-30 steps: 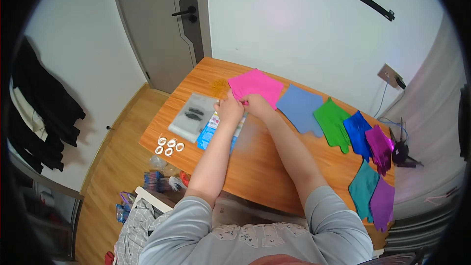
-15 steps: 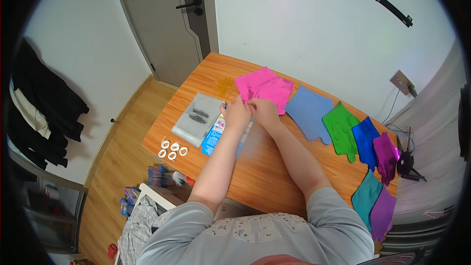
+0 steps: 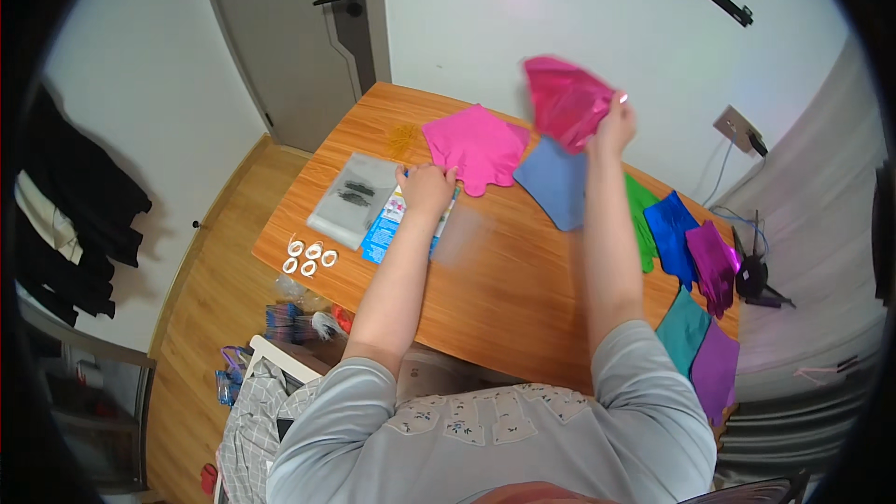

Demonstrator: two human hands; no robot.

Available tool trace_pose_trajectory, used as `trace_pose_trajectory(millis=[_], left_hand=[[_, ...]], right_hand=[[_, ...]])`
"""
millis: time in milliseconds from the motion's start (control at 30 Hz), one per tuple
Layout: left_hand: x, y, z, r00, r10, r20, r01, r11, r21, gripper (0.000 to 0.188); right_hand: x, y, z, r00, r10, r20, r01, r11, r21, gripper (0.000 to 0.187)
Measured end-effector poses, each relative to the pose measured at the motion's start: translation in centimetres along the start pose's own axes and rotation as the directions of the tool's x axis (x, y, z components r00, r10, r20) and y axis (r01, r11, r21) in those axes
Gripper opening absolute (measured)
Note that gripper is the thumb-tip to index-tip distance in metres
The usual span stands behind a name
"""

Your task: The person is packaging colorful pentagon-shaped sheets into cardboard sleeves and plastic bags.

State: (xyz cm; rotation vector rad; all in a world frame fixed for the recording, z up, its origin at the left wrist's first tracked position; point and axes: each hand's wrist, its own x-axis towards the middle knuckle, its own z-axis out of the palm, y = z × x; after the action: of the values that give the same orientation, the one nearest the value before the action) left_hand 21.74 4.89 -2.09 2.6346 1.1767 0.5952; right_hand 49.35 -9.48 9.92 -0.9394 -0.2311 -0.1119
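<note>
My right hand (image 3: 612,121) is raised above the wooden table (image 3: 509,285) and grips a shiny magenta sheet (image 3: 564,101) that hangs crumpled in the air. My left hand (image 3: 426,189) rests low on the table, fingers pressing the edge of a flat pink sheet (image 3: 474,145) and touching a blue-and-white packet (image 3: 390,222). A pale blue sheet (image 3: 558,184) lies just right of the pink one, under my raised arm.
Green (image 3: 638,215), blue (image 3: 672,235), purple (image 3: 713,261), teal (image 3: 681,325) and violet (image 3: 717,366) sheets line the table's right side. A clear bag (image 3: 353,198) and several white rings (image 3: 310,258) sit at the left. A grey door (image 3: 299,28), wall socket (image 3: 737,129) and floor clutter (image 3: 289,327) surround it.
My right hand has lifted the magenta sheet off the pink stack, up and to the right. My left hand stayed down on the pink sheet.
</note>
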Motion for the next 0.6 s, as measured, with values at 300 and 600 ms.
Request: trace_pose_trajectory(millis=[300,600], left_hand=[[-0.9,1.5,-2.1,0.911,0.147,-0.386,-0.149,0.989,0.026,0.040],[-5.4,13.4,-0.2,0.908,0.365,0.206,-0.366,0.930,-0.034,0.037]], right_hand=[[-3.9,-3.9,-14.5,0.208,0.155,0.966,0.971,0.082,-0.223,0.025],[-9.5,-1.8,-17.6,0.182,0.262,0.948,0.954,0.184,-0.234,0.024]])
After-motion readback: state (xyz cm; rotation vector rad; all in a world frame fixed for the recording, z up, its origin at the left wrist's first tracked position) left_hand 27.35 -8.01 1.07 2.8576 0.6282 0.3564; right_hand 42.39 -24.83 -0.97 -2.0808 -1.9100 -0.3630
